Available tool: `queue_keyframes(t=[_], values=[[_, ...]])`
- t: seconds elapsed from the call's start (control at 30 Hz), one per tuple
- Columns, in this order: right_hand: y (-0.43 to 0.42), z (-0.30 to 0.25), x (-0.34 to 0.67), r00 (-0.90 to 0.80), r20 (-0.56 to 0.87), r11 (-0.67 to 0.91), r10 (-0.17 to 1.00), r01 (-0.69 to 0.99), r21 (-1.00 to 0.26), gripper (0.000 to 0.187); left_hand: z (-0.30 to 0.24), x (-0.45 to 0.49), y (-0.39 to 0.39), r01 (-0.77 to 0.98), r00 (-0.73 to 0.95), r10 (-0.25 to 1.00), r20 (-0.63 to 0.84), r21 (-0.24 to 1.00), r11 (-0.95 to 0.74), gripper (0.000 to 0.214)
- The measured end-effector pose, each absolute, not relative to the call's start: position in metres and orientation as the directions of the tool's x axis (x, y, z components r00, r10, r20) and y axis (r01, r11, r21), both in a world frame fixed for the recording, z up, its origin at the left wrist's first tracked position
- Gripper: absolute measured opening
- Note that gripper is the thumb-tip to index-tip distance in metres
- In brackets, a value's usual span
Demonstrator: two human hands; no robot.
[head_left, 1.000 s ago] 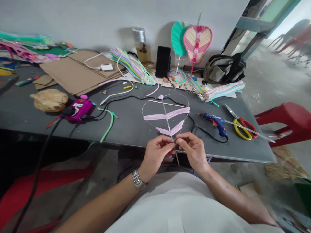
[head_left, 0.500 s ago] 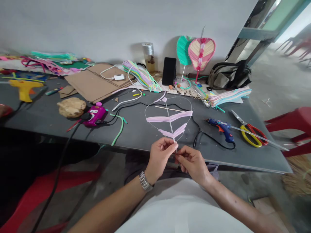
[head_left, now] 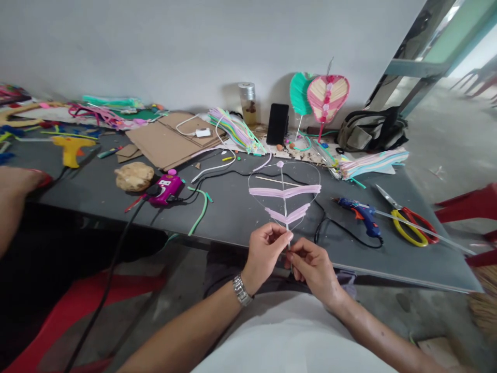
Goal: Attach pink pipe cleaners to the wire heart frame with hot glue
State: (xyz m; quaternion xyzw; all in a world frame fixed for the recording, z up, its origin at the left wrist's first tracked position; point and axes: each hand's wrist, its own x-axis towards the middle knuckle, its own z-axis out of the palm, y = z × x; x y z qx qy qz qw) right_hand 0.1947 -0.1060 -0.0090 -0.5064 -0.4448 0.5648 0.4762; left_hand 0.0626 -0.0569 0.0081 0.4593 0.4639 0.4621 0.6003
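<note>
A fan frame of thin wire (head_left: 285,204) extends from my hands over the grey table's near edge. Its rounded outline has a central stem, two V-shaped bands of pale pink pipe cleaner (head_left: 266,192) and a small pink knob (head_left: 280,164) at the top. My left hand (head_left: 266,254), a metal watch at its wrist, pinches the stem just below the lower band. Lower on the same stem, my right hand (head_left: 312,264) is closed with thumb and fingers together. A thin pale stick (head_left: 275,181) shows behind the frame's upper part.
Right of the frame are a blue glue gun (head_left: 361,215) with its cord and scissors (head_left: 407,223). A purple power adapter (head_left: 166,189) and a yellow glue gun (head_left: 72,150) lie left, near another person's arm (head_left: 17,199). Finished fans (head_left: 328,98) stand behind.
The view has swung left, so the table's things sit further right in the picture. More of the other person's arm shows at the left. Both my hands keep their hold on the stem.
</note>
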Motion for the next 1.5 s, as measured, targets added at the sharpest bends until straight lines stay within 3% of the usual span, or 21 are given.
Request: queue_keyframes(t=[0.1,0.2,0.4,0.5,0.67,0.83,0.97,1.27,1.5], values=[[-0.104,-0.005,0.199,0.021,-0.1,-0.099,0.995,-0.032,-0.995,0.031,0.008,0.055,-0.057,-0.105,0.185,0.979,-0.091,0.988,0.112,0.021],[-0.101,0.0,0.206,0.101,0.017,0.007,0.995,0.099,-0.995,0.025,0.006,0.038,-0.054,-0.076,0.09,0.995,-0.046,0.996,0.053,0.017],[-0.102,0.002,0.219,0.145,0.241,0.175,0.96,0.362,-0.916,0.014,0.006,-0.012,-0.042,-0.271,-0.048,0.999,-0.01,0.963,-0.004,0.02],[-0.105,0.0,0.218,0.14,0.248,0.183,0.958,0.367,-0.912,0.014,0.005,-0.023,-0.047,-0.218,-0.049,0.999,-0.007,0.976,-0.003,0.022],[-0.111,-0.004,0.209,0.115,0.252,0.193,0.961,0.374,-0.907,0.012,0.002,-0.006,-0.069,-0.083,0.133,0.99,0.039,0.996,-0.028,0.047],[-0.126,-0.005,0.206,0.093,0.247,0.196,0.965,0.374,-0.907,0.012,0.009,0.012,-0.077,-0.157,0.133,0.989,0.068,0.987,-0.046,0.016],[-0.139,-0.001,0.207,0.088,0.269,0.21,0.959,0.412,-0.886,0.012,0.02,0.015,-0.082,-0.231,0.127,0.987,0.098,0.971,-0.066,0.019],[-0.154,0.004,0.21,0.074,0.294,0.237,0.953,0.421,-0.875,0.012,0.041,0.022,-0.092,-0.016,0.059,0.95,0.306,0.952,-0.306,0.018],[-0.149,0.001,0.205,0.05,0.269,0.228,0.962,0.398,-0.889,0.014,0.043,0.023,-0.089,-0.009,0.033,0.959,0.281,0.96,-0.281,0.022]])
